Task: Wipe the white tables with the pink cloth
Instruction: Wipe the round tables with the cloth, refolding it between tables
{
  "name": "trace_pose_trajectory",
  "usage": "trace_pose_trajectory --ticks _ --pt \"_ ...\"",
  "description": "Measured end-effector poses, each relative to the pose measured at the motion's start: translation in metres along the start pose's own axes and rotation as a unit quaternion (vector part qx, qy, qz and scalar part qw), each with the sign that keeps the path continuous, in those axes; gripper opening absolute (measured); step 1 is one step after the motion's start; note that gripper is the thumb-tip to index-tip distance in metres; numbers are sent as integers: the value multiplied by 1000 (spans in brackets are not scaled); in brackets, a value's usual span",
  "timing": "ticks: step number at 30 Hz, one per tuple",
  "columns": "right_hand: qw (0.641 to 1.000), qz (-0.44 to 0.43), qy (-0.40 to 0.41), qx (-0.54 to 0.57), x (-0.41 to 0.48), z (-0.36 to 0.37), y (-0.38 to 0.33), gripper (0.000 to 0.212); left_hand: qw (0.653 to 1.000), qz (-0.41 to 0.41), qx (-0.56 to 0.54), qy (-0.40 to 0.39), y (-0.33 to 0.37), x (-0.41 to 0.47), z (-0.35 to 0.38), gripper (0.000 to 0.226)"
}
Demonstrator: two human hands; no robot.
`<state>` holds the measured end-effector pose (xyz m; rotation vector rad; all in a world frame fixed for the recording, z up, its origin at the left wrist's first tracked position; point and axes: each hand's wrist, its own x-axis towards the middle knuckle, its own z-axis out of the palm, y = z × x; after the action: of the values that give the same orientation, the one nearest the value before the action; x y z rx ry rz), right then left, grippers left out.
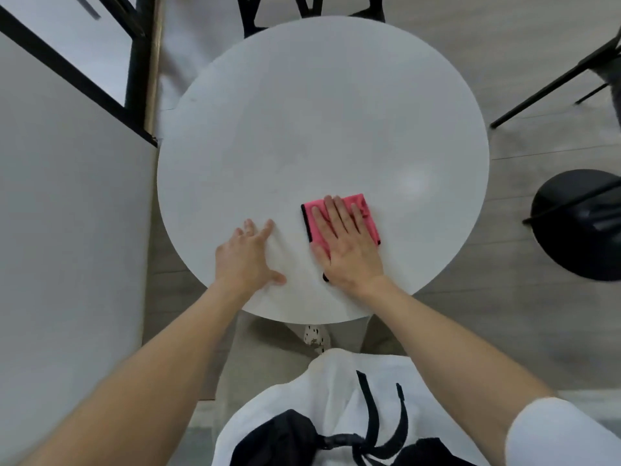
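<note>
One pink cloth (339,218) flat under right hand (347,245), on white table (302,112).

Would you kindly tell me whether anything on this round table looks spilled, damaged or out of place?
Nothing stands out. The white table shows no spill or damage; the folded pink cloth lies flat under the right hand, and the left hand rests flat beside it.
</note>
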<state>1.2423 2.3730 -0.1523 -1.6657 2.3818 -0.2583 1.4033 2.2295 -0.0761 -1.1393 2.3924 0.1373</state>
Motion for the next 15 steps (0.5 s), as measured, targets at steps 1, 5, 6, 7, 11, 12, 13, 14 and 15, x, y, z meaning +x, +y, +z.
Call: trace_pose_trajectory --ticks 1,5,6,7,11,12,13,14,15 --pt "999 -34 -5 -11 -5 -1 13 73 1000 0 -2 -1 0 0 -1 134" --pt "996 74 0 -44 -1 -24 104 75 999 44 23 7 -4 0 -10 121" --pt "990 140 -1 -36 0 -32 124 76 997 65 26 12 -8 2 -14 112" --pt "982 187 0 -33 1 -36 138 78 995 89 26 17 -15 5 -19 102" --pt "945 321 46 -45 17 -21 100 78 988 142 -46 29 -64 33 -44 79" --pt "932 353 65 -44 24 -13 67 79 987 144 -56 34 -79 41 -47 75" --pt "927 364 79 -46 30 -4 28 78 986 150 -51 42 -94 50 -50 72" --pt "931 351 87 -47 35 7 -16 76 985 163 -36 46 -108 59 -51 71" --pt "941 323 90 -40 41 21 -64 74 983 173 -25 47 -122 65 -51 72"
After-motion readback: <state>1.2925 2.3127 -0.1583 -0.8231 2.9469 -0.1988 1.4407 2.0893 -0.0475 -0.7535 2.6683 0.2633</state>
